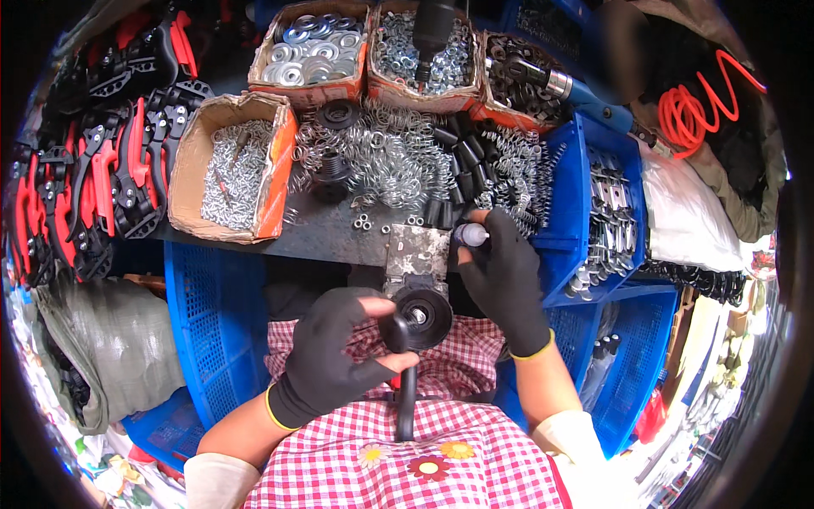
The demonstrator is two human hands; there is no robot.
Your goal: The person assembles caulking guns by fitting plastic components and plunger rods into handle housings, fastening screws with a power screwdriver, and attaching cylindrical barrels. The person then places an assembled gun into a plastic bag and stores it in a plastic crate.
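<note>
My left hand, in a black glove with bare fingertips, is closed around a black curved handle. Right beside it sits a round black cup-shaped part with a shiny metal centre, just in front of a worn metal block at the bench edge. Whether the handle and the round part are joined, I cannot tell. In my right hand, gloved the same way, a small bottle with a whitish translucent end is pinched between thumb and fingers. It is just right of the metal block, near black sleeves.
Loose springs cover the bench beyond my hands. Boxes of screws, washers and nuts stand behind. A blue bin of metal parts is at right, under a power tool. Red-black clamp-like parts pile left.
</note>
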